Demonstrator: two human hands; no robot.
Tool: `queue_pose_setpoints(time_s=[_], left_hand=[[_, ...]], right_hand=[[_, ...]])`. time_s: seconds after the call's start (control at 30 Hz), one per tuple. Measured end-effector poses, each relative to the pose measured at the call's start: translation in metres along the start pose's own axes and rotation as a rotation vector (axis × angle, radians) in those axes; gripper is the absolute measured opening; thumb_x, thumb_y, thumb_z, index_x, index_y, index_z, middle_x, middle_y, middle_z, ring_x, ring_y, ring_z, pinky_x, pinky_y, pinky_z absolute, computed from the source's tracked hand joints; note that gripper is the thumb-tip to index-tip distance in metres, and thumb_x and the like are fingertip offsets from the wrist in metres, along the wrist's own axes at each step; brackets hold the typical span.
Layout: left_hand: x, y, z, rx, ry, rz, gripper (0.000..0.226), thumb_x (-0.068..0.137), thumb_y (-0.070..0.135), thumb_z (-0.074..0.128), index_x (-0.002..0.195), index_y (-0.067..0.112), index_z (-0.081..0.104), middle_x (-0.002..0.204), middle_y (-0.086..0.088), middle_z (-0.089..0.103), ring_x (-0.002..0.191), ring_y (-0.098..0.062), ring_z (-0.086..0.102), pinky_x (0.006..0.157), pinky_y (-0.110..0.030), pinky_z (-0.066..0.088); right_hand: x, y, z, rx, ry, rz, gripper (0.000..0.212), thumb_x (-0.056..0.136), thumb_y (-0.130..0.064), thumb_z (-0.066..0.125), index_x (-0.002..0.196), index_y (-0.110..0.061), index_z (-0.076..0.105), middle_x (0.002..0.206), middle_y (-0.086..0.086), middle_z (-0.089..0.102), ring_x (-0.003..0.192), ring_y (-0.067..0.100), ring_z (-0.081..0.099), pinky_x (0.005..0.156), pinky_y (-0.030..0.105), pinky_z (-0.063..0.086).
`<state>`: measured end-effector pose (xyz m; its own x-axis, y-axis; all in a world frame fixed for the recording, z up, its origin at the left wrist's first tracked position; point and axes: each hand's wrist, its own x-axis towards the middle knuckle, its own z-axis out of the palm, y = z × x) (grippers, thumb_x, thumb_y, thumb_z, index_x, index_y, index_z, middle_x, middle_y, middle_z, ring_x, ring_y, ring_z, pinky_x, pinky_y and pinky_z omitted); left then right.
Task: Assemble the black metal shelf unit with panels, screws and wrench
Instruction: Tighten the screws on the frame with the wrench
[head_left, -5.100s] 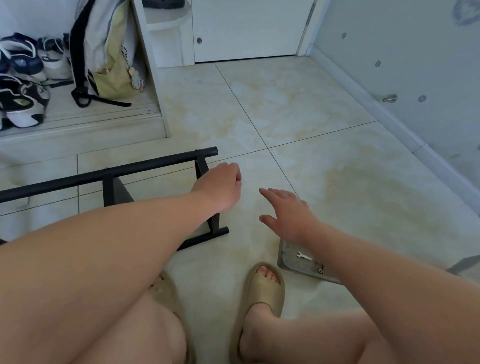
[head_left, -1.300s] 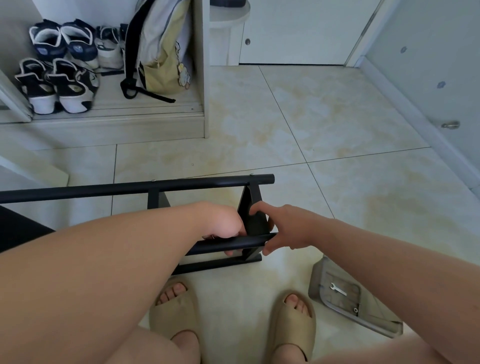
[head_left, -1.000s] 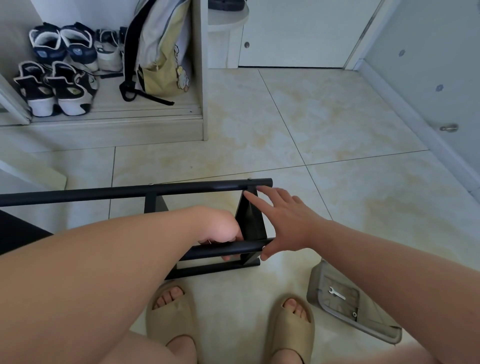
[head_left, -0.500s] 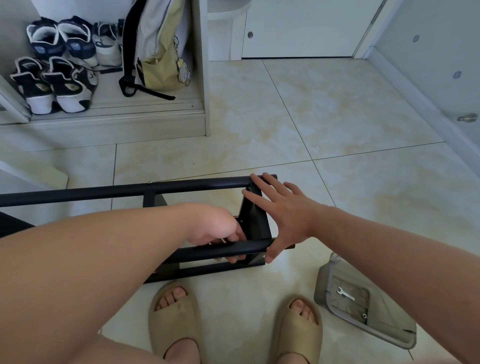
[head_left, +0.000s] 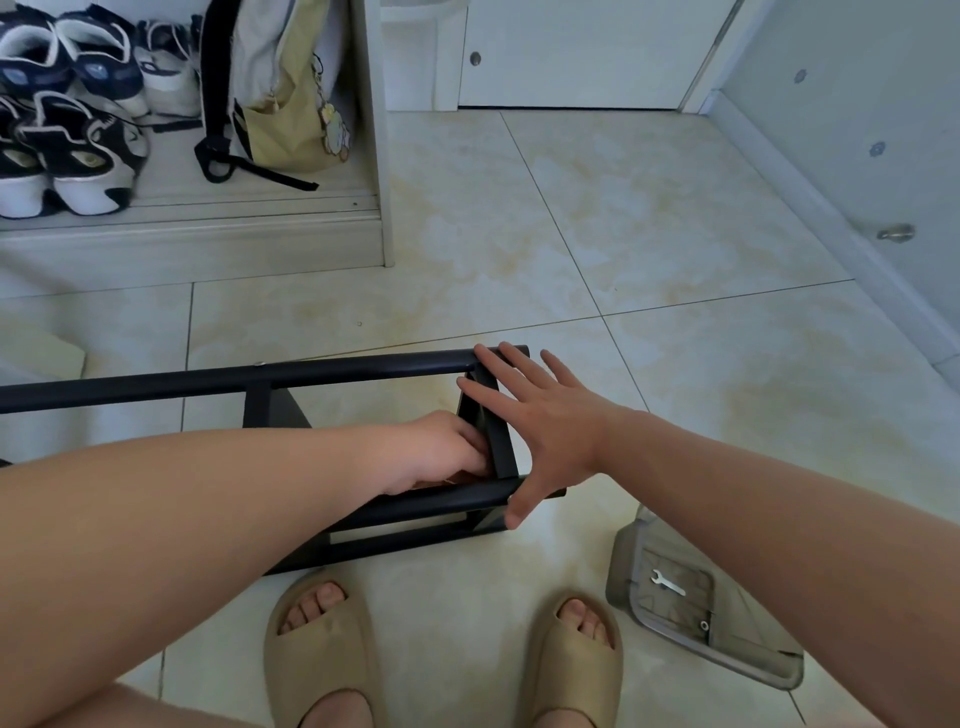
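Currently, item by item, as I read it from my remote station.

Shelf frame (head_left: 258, 410): black metal, lying on the tiled floor (head_left: 675, 270) just ahead of the feet. Its far rail (head_left: 363, 370) and near rail (head_left: 436, 501) run left out of view and are joined at the right end by an upright bracket (head_left: 498, 447).

Right hand (head_left: 540, 426): fingers spread flat over that bracket, fingertips on the far rail, thumb reaching past the near rail's end. About a second ago it pinched the bracket with curled fingers; five seconds ago it hovered clear of the frame.

Left hand (head_left: 436, 452): inside the frame, fingers curled against the bracket just above the near rail. I cannot tell what, if anything, they clasp. Same spot as a second ago.

Hands: close together, bracket between them.

Wrench (head_left: 667, 582): small, silver, lying untouched in a grey tray (head_left: 727, 654) on the floor right of the frame, near a small ring-shaped fitting (head_left: 705, 625).

Beige slippers (head_left: 322, 654): lower edge.

Backpack (head_left: 280, 93) and sneakers (head_left: 67, 150): low ledge, upper left.
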<state>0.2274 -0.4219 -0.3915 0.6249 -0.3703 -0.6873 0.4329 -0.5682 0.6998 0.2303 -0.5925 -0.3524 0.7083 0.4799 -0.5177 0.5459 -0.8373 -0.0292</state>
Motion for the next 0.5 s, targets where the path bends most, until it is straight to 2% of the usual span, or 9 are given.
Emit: queue_pose_setpoints(time_s=[0.1,0.27,0.5], left_hand=[[-0.0020,0.0013,-0.0003,-0.012,-0.001,-0.007,0.017,0.088,0.001,0.064,0.079,0.013,0.073,0.060,0.003,0.066,0.050,-0.007,0.060,0.049,-0.013,0.044],[-0.0019,0.0009,0.0005,-0.013,0.016,-0.040,0.011,0.088,0.005,0.065,0.082,0.011,0.071,0.049,0.005,0.058,0.041,-0.006,0.051,0.043,-0.011,0.038],[0.0019,0.0007,0.0006,-0.041,0.000,-0.066,0.010,0.086,0.007,0.067,0.083,0.014,0.073,0.074,-0.007,0.064,0.066,-0.020,0.057,0.064,-0.023,0.046]], right_hand=[[0.0008,0.0006,-0.0004,0.017,-0.005,-0.011,0.147,0.055,-0.086,0.073,0.159,-0.033,-0.016,0.160,-0.001,-0.039,0.148,0.021,-0.036,0.122,0.048,-0.018],[0.0006,-0.0001,-0.0004,0.030,-0.018,-0.006,0.148,0.054,-0.085,0.074,0.159,-0.034,-0.017,0.160,-0.003,-0.039,0.147,0.020,-0.037,0.122,0.050,-0.017],[0.0012,0.0000,-0.0002,0.046,-0.020,0.006,0.149,0.052,-0.084,0.076,0.159,-0.036,-0.015,0.160,-0.005,-0.039,0.147,0.018,-0.037,0.123,0.052,-0.015]])
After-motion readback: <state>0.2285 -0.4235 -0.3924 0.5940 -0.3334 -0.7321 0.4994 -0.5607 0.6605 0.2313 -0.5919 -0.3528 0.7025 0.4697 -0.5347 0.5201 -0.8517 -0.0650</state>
